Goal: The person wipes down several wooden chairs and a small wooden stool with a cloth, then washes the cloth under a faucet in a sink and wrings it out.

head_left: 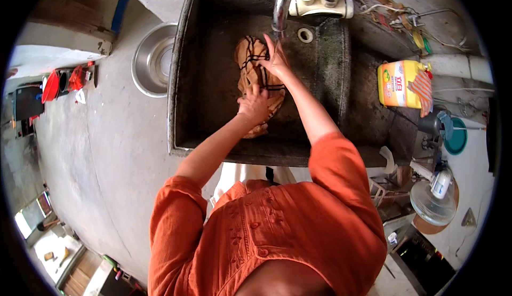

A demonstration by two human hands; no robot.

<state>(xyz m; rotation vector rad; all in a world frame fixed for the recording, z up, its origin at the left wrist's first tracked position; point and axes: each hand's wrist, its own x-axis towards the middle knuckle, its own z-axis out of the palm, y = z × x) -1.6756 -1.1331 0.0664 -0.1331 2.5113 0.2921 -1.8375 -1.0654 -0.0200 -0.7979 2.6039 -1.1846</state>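
A wet tan cloth (246, 52) with dark stripes lies bunched lengthwise on the floor of a dark stone sink (208, 108). My left hand (255, 103) presses on its nearer half, fingers bent into the folds. Over the far half is my right hand (275, 61), its fingers spread and one fingertip at the cloth's edge. Just above that hand hangs the spout of a chrome faucet (280, 12). Whether water runs from it is hard to tell. A white drain ring (305, 35) sits in the sink floor to the right of the spout.
Left of the sink stands a steel basin (150, 62). A yellow jug (400, 84) with a striped cloth (422, 90) over it stands in the right-hand section. Beyond a mossy divider (334, 72) are loose pipes and cords (412, 20). An electric fan (434, 202) is at right.
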